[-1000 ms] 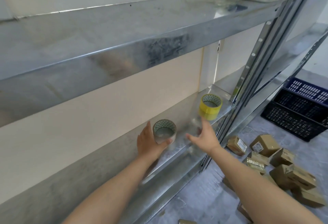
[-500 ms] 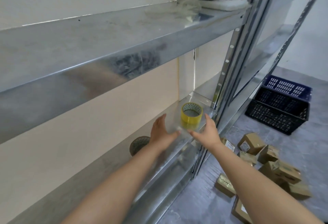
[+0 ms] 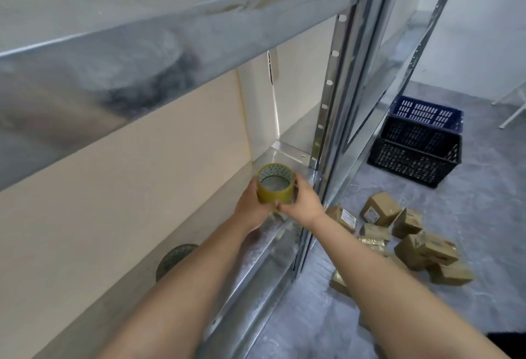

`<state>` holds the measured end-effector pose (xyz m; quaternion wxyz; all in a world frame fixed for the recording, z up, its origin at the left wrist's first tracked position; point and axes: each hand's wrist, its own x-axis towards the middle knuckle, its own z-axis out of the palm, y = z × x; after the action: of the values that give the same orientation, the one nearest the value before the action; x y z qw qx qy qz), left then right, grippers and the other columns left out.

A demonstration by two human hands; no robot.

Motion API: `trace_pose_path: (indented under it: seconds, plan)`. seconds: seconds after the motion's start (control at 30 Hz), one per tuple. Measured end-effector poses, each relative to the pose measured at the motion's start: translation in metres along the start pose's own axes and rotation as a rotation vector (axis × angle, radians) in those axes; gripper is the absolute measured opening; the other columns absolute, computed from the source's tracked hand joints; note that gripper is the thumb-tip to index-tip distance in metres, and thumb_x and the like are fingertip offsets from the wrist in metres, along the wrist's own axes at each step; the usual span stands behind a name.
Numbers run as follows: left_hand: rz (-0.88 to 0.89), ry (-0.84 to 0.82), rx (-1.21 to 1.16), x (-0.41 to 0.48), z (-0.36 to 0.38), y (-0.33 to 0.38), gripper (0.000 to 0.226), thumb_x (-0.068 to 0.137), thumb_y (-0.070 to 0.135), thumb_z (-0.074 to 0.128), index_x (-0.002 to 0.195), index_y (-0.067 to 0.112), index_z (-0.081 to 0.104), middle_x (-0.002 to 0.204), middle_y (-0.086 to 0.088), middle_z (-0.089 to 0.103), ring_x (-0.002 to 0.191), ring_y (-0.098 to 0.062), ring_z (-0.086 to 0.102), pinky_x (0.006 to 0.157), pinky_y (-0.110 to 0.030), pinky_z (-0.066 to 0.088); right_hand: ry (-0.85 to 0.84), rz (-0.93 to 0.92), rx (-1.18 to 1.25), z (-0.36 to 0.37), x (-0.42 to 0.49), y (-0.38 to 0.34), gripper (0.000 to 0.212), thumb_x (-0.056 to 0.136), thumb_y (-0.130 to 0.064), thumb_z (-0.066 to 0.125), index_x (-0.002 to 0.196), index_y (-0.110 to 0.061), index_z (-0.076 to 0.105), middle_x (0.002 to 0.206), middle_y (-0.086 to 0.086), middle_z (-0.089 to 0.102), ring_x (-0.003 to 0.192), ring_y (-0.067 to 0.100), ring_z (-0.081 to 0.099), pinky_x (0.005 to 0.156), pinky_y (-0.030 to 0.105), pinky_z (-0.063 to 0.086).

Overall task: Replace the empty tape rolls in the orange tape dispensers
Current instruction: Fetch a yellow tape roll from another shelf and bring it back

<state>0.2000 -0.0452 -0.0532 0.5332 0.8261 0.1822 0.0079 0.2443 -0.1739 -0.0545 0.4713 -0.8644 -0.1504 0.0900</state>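
A yellow tape roll (image 3: 275, 188) is held just above the lower metal shelf (image 3: 287, 152), its open core facing up. My left hand (image 3: 250, 206) wraps its left side and my right hand (image 3: 303, 202) wraps its right side, fingers meeting under it. A second roll, pale with a patterned core (image 3: 173, 257), stands on the same shelf further left, half hidden behind my left forearm. No orange tape dispenser is in view.
The upper metal shelf (image 3: 176, 25) juts out overhead. A perforated steel upright (image 3: 327, 88) stands right of my hands. On the grey floor lie several small cardboard boxes (image 3: 410, 233), with a black crate (image 3: 415, 153) and a blue crate (image 3: 427, 111) beyond.
Both hands closed around the yellow roll and lifted it off the shelf. My left hand left the pale roll, which stays on the shelf. The camera swung right and down.
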Motion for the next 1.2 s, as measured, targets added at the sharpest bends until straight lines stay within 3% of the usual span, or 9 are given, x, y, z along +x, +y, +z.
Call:
trace_pose_path:
  seconds: [0.1, 0.23, 0.3, 0.47, 0.57, 0.77, 0.87, 1.03, 1.2]
  plan:
    - [0.013, 0.044, 0.017, 0.003, 0.002, 0.001, 0.058, 0.073, 0.012, 0.075, 0.122, 0.004, 0.046, 0.124, -0.02, 0.054, 0.112, -0.033, 0.055, 0.098, -0.045, 0.046, 0.03, 0.021, 0.0, 0.001, 0.001, 0.001, 0.062, 0.065, -0.022, 0.074, 0.12, -0.015, 0.048, 0.119, 0.008, 0.06, 0.109, 0.024, 0.058, 0.093, 0.036, 0.049]
    - [0.004, 0.089, 0.036, -0.003, 0.0, 0.006, 0.06, 0.073, 0.022, 0.076, 0.124, 0.01, 0.047, 0.129, -0.015, 0.036, 0.109, -0.025, 0.052, 0.097, -0.032, 0.045, 0.049, 0.004, -0.004, -0.002, -0.004, -0.005, 0.051, 0.068, -0.024, 0.071, 0.115, -0.015, 0.054, 0.114, 0.007, 0.062, 0.105, 0.022, 0.059, 0.086, 0.026, 0.047]
    - [0.016, 0.133, 0.015, -0.01, -0.005, 0.011, 0.064, 0.071, 0.021, 0.077, 0.126, 0.009, 0.046, 0.129, -0.014, 0.039, 0.109, -0.023, 0.051, 0.096, -0.03, 0.044, 0.067, -0.015, 0.014, -0.003, -0.011, -0.013, 0.051, 0.069, -0.027, 0.073, 0.115, -0.015, 0.055, 0.114, 0.005, 0.062, 0.105, 0.019, 0.058, 0.083, 0.024, 0.045]
    - [0.111, 0.178, -0.013, -0.04, -0.038, 0.027, 0.068, 0.067, 0.015, 0.081, 0.124, 0.004, 0.048, 0.129, -0.015, 0.051, 0.114, -0.027, 0.054, 0.097, -0.04, 0.047, 0.092, -0.087, 0.036, -0.006, -0.031, -0.047, 0.057, 0.066, -0.026, 0.078, 0.116, -0.011, 0.054, 0.111, 0.003, 0.06, 0.105, 0.02, 0.057, 0.081, 0.02, 0.043]
    - [0.137, 0.168, 0.002, -0.067, -0.062, 0.028, 0.067, 0.069, 0.017, 0.081, 0.126, 0.007, 0.046, 0.129, -0.007, 0.054, 0.106, -0.02, 0.055, 0.09, -0.029, 0.045, 0.044, -0.12, 0.002, -0.006, -0.045, -0.067, 0.072, 0.062, -0.029, 0.082, 0.123, -0.01, 0.05, 0.119, 0.006, 0.059, 0.106, 0.019, 0.057, 0.084, 0.022, 0.044]
    - [0.139, 0.234, -0.005, -0.137, -0.116, 0.013, 0.071, 0.069, 0.014, 0.081, 0.129, 0.008, 0.043, 0.131, -0.008, 0.054, 0.117, -0.024, 0.054, 0.097, -0.034, 0.046, -0.033, -0.204, 0.008, 0.02, -0.097, -0.117, 0.082, 0.058, -0.033, 0.086, 0.126, -0.008, 0.047, 0.119, 0.008, 0.059, 0.1, 0.017, 0.057, 0.083, 0.025, 0.046]
    - [0.096, 0.29, -0.014, -0.181, -0.145, -0.003, 0.08, 0.069, 0.016, 0.082, 0.136, 0.006, 0.039, 0.131, -0.007, 0.054, 0.117, -0.023, 0.055, 0.096, -0.032, 0.045, -0.096, -0.241, -0.001, 0.042, -0.131, -0.142, 0.081, 0.057, -0.034, 0.086, 0.125, -0.009, 0.05, 0.116, 0.005, 0.06, 0.096, 0.014, 0.058, 0.082, 0.023, 0.047]
    - [0.116, 0.39, 0.007, -0.264, -0.186, -0.039, 0.051, 0.069, 0.021, 0.081, 0.115, 0.01, 0.063, 0.113, -0.007, 0.069, 0.105, -0.02, 0.062, 0.087, -0.028, 0.047, -0.238, -0.306, -0.012, 0.093, -0.184, -0.177, 0.069, 0.059, -0.03, 0.085, 0.119, -0.015, 0.055, 0.106, -0.003, 0.062, 0.093, 0.013, 0.061, 0.077, 0.02, 0.046]
    - [0.036, 0.54, -0.002, -0.334, -0.228, -0.071, 0.057, 0.067, 0.018, 0.083, 0.118, 0.008, 0.061, 0.118, -0.007, 0.067, 0.109, -0.02, 0.061, 0.09, -0.029, 0.047, -0.346, -0.385, 0.006, 0.146, -0.233, -0.208, 0.07, 0.057, -0.034, 0.086, 0.117, -0.017, 0.053, 0.107, -0.007, 0.059, 0.091, 0.01, 0.059, 0.074, 0.019, 0.045]
